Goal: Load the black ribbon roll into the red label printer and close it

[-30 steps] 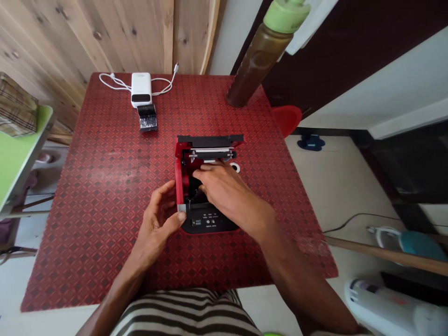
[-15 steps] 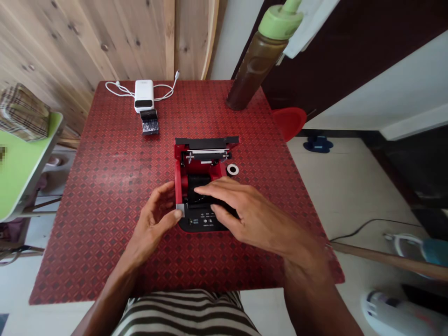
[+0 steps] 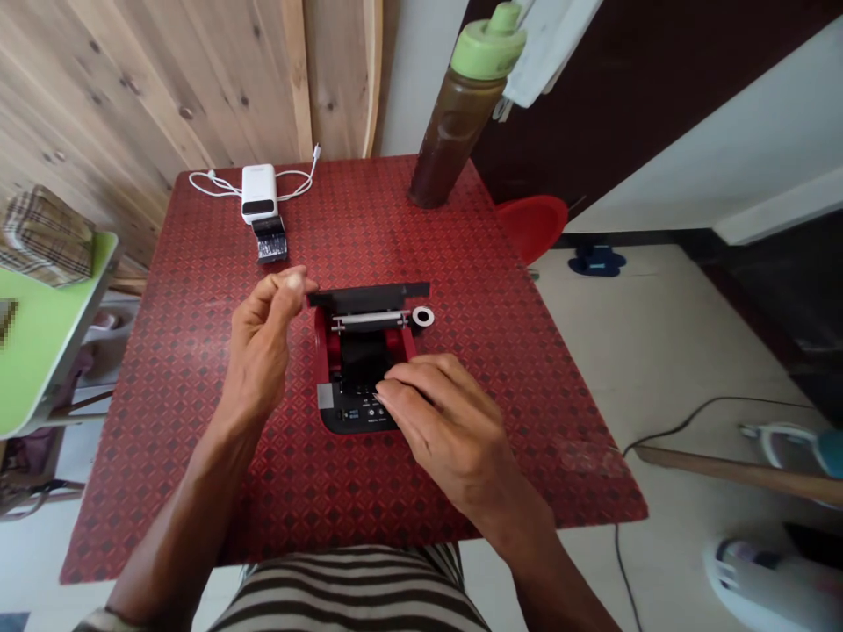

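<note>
A small red and black label printer (image 3: 342, 424) sits on the table, its black lid (image 3: 369, 298) tilted up from the back. Inside lies a dark glossy strip (image 3: 364, 360) that runs forward to the front edge. My left hand (image 3: 260, 342) is closed on the lid's left corner, thumb on top. With thumb and forefinger together, my right hand (image 3: 454, 430) pinches the strip's front end over the control panel. A white ring-shaped roll end (image 3: 422, 317) stands close to the printer's right side.
On the red patterned table (image 3: 198, 351), a white power bank (image 3: 259, 191) with a cable and a crumpled black strip (image 3: 270, 241) lie at the back left. A tall brown bottle (image 3: 451, 132) with a green cap stands at the back right. A red stool (image 3: 533, 226) is beyond the edge.
My left hand has moved up from the printer's front left corner to the lid, which is tipped further forward. My right hand has closed its fingers at the strip's front end.
</note>
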The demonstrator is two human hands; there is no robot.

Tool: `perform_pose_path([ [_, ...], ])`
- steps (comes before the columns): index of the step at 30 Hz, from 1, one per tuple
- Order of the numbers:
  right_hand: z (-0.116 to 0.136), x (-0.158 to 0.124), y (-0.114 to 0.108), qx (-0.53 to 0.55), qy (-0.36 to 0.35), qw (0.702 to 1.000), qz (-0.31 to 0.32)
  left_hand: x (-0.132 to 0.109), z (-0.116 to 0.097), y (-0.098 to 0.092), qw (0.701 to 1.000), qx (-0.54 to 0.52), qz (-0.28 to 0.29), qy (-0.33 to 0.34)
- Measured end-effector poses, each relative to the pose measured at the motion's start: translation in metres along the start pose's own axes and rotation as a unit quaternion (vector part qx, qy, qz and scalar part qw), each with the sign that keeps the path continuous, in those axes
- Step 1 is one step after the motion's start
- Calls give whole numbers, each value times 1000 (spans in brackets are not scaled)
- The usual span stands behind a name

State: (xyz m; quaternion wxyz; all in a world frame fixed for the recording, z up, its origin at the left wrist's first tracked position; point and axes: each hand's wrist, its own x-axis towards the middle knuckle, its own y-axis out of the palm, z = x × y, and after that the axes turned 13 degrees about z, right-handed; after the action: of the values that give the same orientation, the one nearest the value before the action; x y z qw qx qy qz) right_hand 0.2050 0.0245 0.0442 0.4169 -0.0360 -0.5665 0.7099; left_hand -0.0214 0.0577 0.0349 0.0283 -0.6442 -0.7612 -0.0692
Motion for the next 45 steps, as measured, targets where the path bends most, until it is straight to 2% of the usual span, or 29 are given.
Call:
perform_pose_path([
  [5,2,-8,8,-54,2,998,-35,-40,8,-1,997,-22,27,-74],
  [8,1,-11,11,-39,32,998,-27,-61,18,-1,988,-48,41,-140],
  [11,0,-10,12,2,36,999,-2,-69,25,-1,979,-83,63,-178],
  [18,0,-9,8,19,44,998,27,-70,28,-4,982,-68,77,-160],
  [24,0,-11,14,47,58,997,19,-69,31,-3,984,-47,78,-152],
  [28,3,-20,16,81,63,995,-9,-78,33,-5,981,-56,52,-178],
  [32,4,-41,18,102,125,984,-76,-98,33,-7,979,-82,49,-181],
  [35,3,-62,31,116,196,968,-101,-107,30,-6,977,-84,58,-185],
  [38,3,-80,55,128,236,960,-78,-106,27,-2,979,-66,44,-188],
  [42,6,-88,82,138,230,963,-39,-101,23,2,979,-61,32,-191],
  [45,6,-88,91,128,225,965,-36,-101,25,4,980,-70,27,-185],
])
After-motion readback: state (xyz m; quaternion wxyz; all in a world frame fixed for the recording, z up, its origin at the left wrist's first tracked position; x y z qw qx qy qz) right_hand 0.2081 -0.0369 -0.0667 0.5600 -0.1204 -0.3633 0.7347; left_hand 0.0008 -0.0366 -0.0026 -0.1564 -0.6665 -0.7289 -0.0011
